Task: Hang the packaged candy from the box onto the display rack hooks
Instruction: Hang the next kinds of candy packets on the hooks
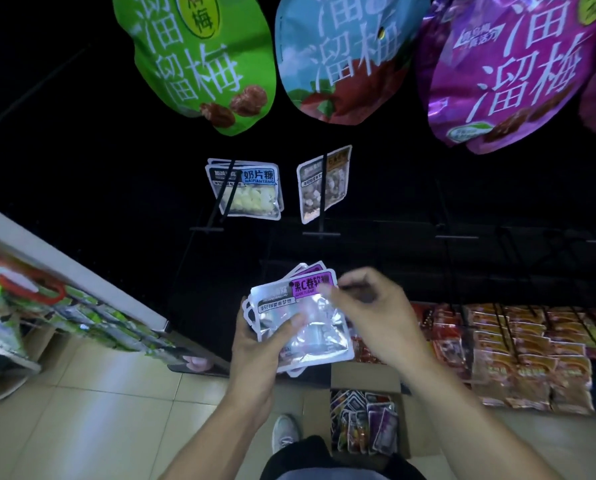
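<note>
Both forearms enter from the near edge and meet at a stack (298, 320) of candy packs held in front of the dark rack.

**Risks**
- Stack slip. The left hand (255, 344) carries several glossy packs fanned at their top edges. If its grip loosens while one pack is drawn off, the rest can slide out and drop toward the floor or the box (365, 414) below.
- Double pick. The packs lie face to face, so the right hand (369, 313) can lift two at once.
- Missed hook. The rack is very dark; the free hooks (457, 237) to the right of the two hung packs (244, 190) appear only as faint bars, so the hang hole may miss the tip.
- Torn hole. Forcing a pack on at an angle can split the hole.

**Position of packs relative to fingers**
- Left hand: curled around the stack's left and lower edge, thumb pressed on the front face of the top pack, fingers behind and out of view.
- Right hand: fingers bent, fingertips (327, 291) pinching the top right corner of the front pack, at its purple label. How many packs this pinch takes cannot be told.
- More packs stand in the box on the floor, near and right of the shoe (284, 433).
</note>
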